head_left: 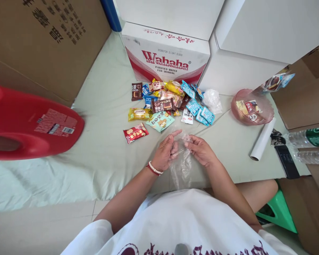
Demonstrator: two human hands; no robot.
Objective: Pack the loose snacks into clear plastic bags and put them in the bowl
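Note:
A clear plastic bag (184, 164) hangs between my hands, thin and crumpled, close to my shirt. My left hand (164, 152), with a white bead bracelet and a red band at the wrist, pinches the bag's edge with its thumb and fingers. On the other side my right hand (200, 150) grips the bag's gathered upper part. Just beyond my hands lies a pile of wrapped snacks: a red packet (135, 133) nearest my left hand, a mint-green packet (161, 121), a brown cocoa bar (162, 105), a yellow packet (139, 114) and several small blue sachets (207, 115).
A Wahaha water carton (167, 58) stands behind the snacks, with a crumpled plastic bundle (212, 100) in front. At right are a pink bowl (240, 117) holding packets, a white roll (263, 140), keys (278, 138), a black phone (287, 162) and bottles (297, 139). A red jug (37, 124) lies left.

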